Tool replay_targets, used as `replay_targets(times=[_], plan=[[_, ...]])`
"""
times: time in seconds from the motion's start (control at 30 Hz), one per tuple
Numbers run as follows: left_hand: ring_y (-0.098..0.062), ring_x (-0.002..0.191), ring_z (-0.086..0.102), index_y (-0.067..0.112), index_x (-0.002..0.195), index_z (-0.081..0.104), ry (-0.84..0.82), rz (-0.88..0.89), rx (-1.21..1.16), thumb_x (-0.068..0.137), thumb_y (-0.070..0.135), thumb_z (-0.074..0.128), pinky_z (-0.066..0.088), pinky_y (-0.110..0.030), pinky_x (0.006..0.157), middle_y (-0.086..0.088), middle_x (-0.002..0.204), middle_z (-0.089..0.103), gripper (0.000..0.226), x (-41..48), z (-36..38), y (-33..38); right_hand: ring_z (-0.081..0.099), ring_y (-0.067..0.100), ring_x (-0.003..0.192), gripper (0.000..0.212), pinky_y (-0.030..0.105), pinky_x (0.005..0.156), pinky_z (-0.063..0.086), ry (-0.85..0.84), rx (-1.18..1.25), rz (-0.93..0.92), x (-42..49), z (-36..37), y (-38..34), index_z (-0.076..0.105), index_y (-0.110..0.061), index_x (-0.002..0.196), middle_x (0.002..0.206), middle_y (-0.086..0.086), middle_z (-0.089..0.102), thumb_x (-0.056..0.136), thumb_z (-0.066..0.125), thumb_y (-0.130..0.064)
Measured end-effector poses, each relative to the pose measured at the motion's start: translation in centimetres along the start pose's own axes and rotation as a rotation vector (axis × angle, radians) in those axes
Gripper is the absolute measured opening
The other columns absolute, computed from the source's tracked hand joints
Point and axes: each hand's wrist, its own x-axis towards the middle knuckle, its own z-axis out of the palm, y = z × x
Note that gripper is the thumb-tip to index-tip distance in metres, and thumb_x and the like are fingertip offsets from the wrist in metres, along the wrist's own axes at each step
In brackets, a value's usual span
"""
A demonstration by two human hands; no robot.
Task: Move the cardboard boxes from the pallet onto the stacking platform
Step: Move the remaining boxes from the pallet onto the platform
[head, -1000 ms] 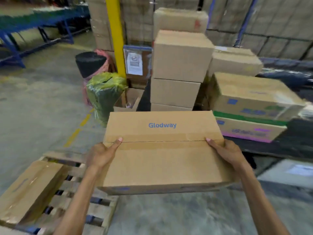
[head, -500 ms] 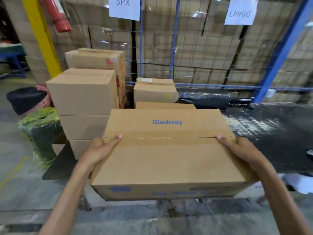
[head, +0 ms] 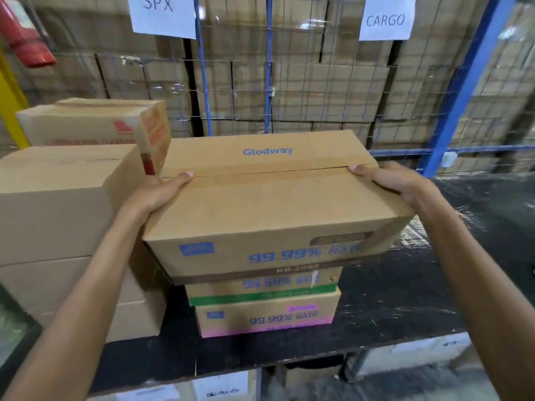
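Fingers of left hand & right hand pressed flat on box ends, 9 & 3 o'clock; long axis left-right, box over the stack on platform, both hands equally near.

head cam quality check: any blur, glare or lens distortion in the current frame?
Head view: wide-angle bowing bends the blue rack post and mesh lines; glare streaks on the black wrap over the platform; side print on the Glodway box is smeared, top logo readable; both hands, left hand and right hand, fairly sharp; lighting flat, dim.
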Motion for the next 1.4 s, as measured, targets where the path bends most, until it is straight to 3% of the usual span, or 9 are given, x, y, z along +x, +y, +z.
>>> replay_targets(times=[0.2,0.4,0.53,0.63,0.73,0.87,1.0,1.13,1.4], plan=[[-0.036,0.124,0.057,0.008,0.14,0.056,0.001,-0.113,0.06,0.076,0.077,0.064,0.046,-0.041,0.104,-0.015,0.143,0.057,0.094,9.6,3.2,-1.6,0.068,0.028,0.102,0.114,0.047,0.098,0.053,-0.039,-0.104,0.125,13.4,3.9,1.3,0.058,-0.015,0.132,0.121,0.007,0.068,0.045,0.076,-0.087],[-0.037,0.133,0.051,0.012,0.145,0.051,-0.037,-0.17,0.183,0.075,0.08,0.058,0.041,-0.039,0.104,-0.015,0.15,0.051,0.098,13.9,5.4,-2.5,0.066,0.024,0.097,0.095,0.04,0.092,0.052,-0.095,-0.147,0.161,17.6,6.4,3.7,0.058,-0.008,0.133,0.115,0.006,0.066,0.067,0.073,-0.075],[-0.038,0.131,0.052,0.012,0.146,0.051,-0.045,-0.187,0.227,0.074,0.084,0.054,0.043,-0.043,0.107,-0.016,0.149,0.052,0.101,14.2,5.2,-2.7,0.058,0.032,0.122,0.098,0.041,0.103,0.045,-0.037,-0.259,0.123,16.6,6.6,3.1,0.049,-0.008,0.145,0.14,0.011,0.058,0.076,0.065,-0.076],[-0.041,0.133,0.049,0.011,0.146,0.052,0.03,-0.049,0.301,0.091,0.069,0.049,0.04,-0.045,0.108,-0.019,0.148,0.053,0.079,11.3,4.9,-2.3,0.055,0.036,0.129,0.086,0.043,0.099,0.045,0.153,-0.499,-0.064,12.9,6.7,1.8,0.04,-0.016,0.151,0.144,0.013,0.057,0.085,0.061,-0.067],[-0.035,0.132,0.053,0.026,0.145,0.054,0.102,0.2,0.303,0.097,0.056,0.056,0.042,-0.044,0.106,-0.01,0.143,0.06,0.057,4.7,3.8,-1.6,0.057,0.032,0.127,0.078,0.042,0.098,0.048,0.226,-0.468,-0.363,7.0,8.6,0.9,0.041,-0.02,0.152,0.14,0.009,0.061,0.087,0.064,-0.058],[-0.026,0.134,0.053,0.041,0.146,0.049,0.166,0.349,0.267,0.089,0.068,0.056,0.044,-0.048,0.108,0.005,0.148,0.056,0.064,-7.1,1.4,-3.4,0.053,0.023,0.132,0.071,0.037,0.1,0.048,0.02,-0.398,-0.725,-3.6,14.5,-0.5,0.041,-0.027,0.152,0.145,-0.002,0.058,0.09,0.06,-0.058],[-0.031,0.127,0.058,0.024,0.145,0.052,0.311,0.295,0.378,0.094,0.055,0.061,0.04,-0.035,0.107,-0.006,0.147,0.055,0.06,-16.3,-1.6,-9.5,0.049,0.022,0.134,0.068,0.035,0.102,0.04,-0.219,-0.418,-0.896,-11.1,22.5,-1.2,0.035,-0.032,0.154,0.149,-0.003,0.053,0.094,0.056,-0.056],[-0.031,0.132,0.053,0.015,0.144,0.053,0.409,0.013,0.512,0.083,0.061,0.05,0.038,-0.032,0.106,-0.014,0.143,0.056,0.077,-25.2,-7.9,-19.6,0.045,0.022,0.137,0.068,0.034,0.107,0.038,-0.506,-0.399,-1.0,-18.9,32.5,-2.0,0.037,-0.029,0.154,0.15,0.0,0.052,0.094,0.059,-0.052],[-0.03,0.14,0.044,0.016,0.147,0.05,0.733,-0.394,0.467,0.094,0.042,0.065,0.039,-0.04,0.109,-0.013,0.149,0.052,0.061,-40.6,-20.2,-39.0,0.03,0.023,0.15,0.074,0.039,0.115,0.031,-0.917,-0.449,-1.281,-35.6,54.8,-5.4,0.034,-0.022,0.157,0.163,0.006,0.034,0.093,0.06,-0.05]])
